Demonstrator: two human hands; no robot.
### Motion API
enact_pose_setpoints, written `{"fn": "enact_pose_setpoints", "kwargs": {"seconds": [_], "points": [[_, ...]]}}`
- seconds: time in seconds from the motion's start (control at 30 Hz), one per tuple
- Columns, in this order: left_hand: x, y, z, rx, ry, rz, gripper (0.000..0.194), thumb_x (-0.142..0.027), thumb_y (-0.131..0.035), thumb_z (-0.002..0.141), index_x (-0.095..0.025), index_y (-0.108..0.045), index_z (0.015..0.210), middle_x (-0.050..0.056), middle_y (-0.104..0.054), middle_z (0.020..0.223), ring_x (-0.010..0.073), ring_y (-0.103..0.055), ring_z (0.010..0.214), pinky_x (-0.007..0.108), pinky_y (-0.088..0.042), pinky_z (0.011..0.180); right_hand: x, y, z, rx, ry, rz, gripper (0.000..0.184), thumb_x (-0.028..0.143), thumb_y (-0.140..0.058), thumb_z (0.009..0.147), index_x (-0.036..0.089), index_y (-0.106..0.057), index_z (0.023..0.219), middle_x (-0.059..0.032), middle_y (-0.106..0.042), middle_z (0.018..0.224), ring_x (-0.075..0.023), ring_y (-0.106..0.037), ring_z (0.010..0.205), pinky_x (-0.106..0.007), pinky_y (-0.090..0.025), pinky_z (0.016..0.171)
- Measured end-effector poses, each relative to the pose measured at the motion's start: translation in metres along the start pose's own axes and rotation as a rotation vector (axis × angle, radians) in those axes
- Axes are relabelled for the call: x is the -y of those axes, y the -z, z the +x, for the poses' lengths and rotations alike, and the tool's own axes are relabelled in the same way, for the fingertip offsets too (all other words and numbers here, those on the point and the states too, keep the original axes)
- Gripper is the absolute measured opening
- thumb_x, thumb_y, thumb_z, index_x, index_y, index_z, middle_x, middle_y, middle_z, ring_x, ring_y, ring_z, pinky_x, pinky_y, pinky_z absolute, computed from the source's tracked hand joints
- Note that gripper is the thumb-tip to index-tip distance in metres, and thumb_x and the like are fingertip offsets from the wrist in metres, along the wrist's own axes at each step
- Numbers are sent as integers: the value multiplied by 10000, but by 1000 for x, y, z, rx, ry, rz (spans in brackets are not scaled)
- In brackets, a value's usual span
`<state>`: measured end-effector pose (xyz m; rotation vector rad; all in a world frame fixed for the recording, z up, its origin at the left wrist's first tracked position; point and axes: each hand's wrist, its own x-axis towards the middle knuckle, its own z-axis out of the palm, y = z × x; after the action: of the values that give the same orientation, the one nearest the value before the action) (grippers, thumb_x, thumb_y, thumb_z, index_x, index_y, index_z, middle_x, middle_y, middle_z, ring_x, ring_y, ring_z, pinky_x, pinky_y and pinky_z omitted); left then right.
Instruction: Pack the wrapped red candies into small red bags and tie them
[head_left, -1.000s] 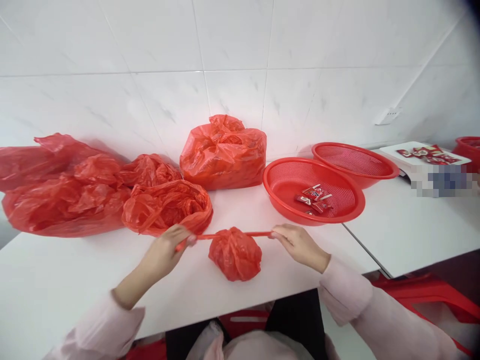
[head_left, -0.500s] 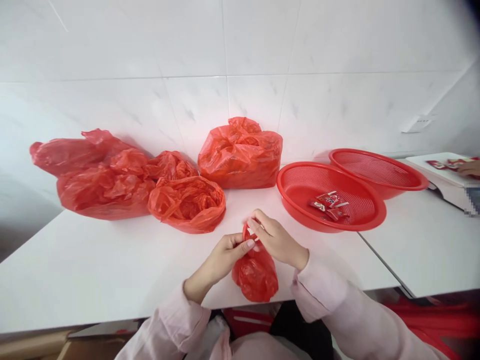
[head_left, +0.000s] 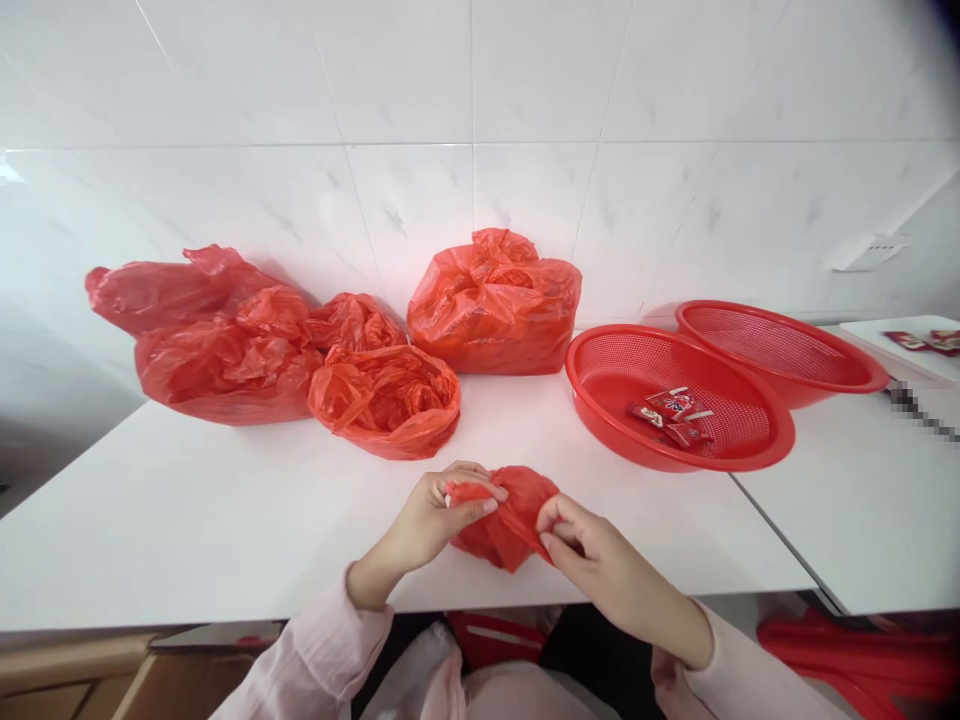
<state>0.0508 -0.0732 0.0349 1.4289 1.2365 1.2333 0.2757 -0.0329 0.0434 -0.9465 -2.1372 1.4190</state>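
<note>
A small red plastic bag (head_left: 510, 515) lies at the front edge of the white table, bunched up and bulging; what is inside cannot be seen. My left hand (head_left: 442, 510) pinches its left end between thumb and fingers. On the other side, my right hand (head_left: 585, 545) grips another twisted part of the same bag and holds it stretched toward the lower right. Just beyond my hands stands an open red bag (head_left: 386, 400) stuffed with crumpled red plastic.
At the back right are two red perforated baskets; the nearer basket (head_left: 589, 390) holds several small red packets (head_left: 675, 412). A full red bag (head_left: 495, 300) stands by the tiled wall. More red bags (head_left: 225, 370) are heaped at the left. A seam crosses the white table (head_left: 225, 530) at right.
My hands have moved apart, the right one going right and down. The bag's twisted top is now pulled sideways between them. The view has shifted slightly.
</note>
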Motion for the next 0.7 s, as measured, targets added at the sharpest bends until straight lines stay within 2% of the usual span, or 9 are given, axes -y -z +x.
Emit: {"fn": "enact_pose_setpoints", "kwargs": {"seconds": [0.07, 0.1, 0.13, 0.2, 0.27, 0.37, 0.5, 0.6, 0.7], "points": [[1, 1, 1, 45, -109, 191, 79, -247, -700, 815, -211, -750, 864, 54, -690, 862, 216, -590, 917, 355, -452, 887, -3, 1, 10, -113, 155, -208, 68, 179, -488, 877, 221, -524, 838, -12, -554, 770, -159, -517, 702, -305, -429, 649], [1, 0, 2, 59, -154, 274, 57, -206, -692, 812, -211, -731, 852, 43, -684, 835, 204, -588, 877, 349, -455, 870, -2, 1, 18, -190, 250, -260, 83, 156, -497, 860, 216, -554, 849, -45, -593, 880, -189, -556, 836, -344, -454, 763], [2, -2, 3, 64, -193, 344, 73, -163, -680, 804, -210, -707, 853, 35, -681, 833, 192, -590, 844, 337, -462, 845, -1, 1, 27, -245, 326, -264, 112, 148, -492, 860, 213, -579, 886, -66, -609, 969, -208, -564, 942, -372, -449, 854], [3, -6, 5, 29, -266, 466, 174, -78, -645, 776, -211, -656, 888, 25, -676, 854, 170, -603, 795, 297, -482, 770, 2, -3, 44, -235, 368, -159, 172, 170, -446, 904, 211, -604, 959, -74, -633, 1024, -205, -580, 997, -375, -447, 912], [6, -8, 7, -44, -328, 564, 261, -19, -578, 762, -214, -613, 933, 21, -665, 870, 156, -610, 760, 260, -483, 686, 1, -11, 59, -163, 290, -14, 208, 220, -417, 943, 207, -621, 982, -59, -656, 982, -186, -609, 936, -351, -467, 875], [13, -8, 7, -134, -402, 641, 271, -8, -505, 785, -211, -586, 944, 27, -647, 873, 161, -604, 759, 265, -480, 672, -9, -24, 71, -85, 169, 204, 228, 330, -476, 944, 187, -640, 1012, -46, -656, 910, -177, -613, 874, -328, -475, 816], [20, -4, 1, -213, -456, 662, 231, -90, -556, 839, -210, -582, 1034, 47, -631, 940, 169, -612, 810, 271, -497, 701, -16, -30, 73, 80, 30, 491, 327, 448, -599, 869, 140, -659, 957, -36, -628, 813, -136, -566, 710, -279, -447, 658], [15, 5, -14, -268, -483, 678, 146, -118, -561, 871, -206, -597, 982, 48, -615, 925, 157, -612, 795, 250, -499, 683, -6, -30, 69, 164, -22, 557, 320, 434, -680, 809, 128, -655, 898, -9, -603, 742, -106, -528, 646, -251, -420, 607], [1, 20, -43, -259, -535, 742, 111, -115, -548, 897, -199, -611, 934, 48, -630, 898, 148, -633, 798, 228, -507, 688, 16, -36, 64, 255, 4, 531, 236, 341, -728, 771, 136, -630, 834, 11, -602, 728, -80, -515, 615, -228, -417, 588]]}}
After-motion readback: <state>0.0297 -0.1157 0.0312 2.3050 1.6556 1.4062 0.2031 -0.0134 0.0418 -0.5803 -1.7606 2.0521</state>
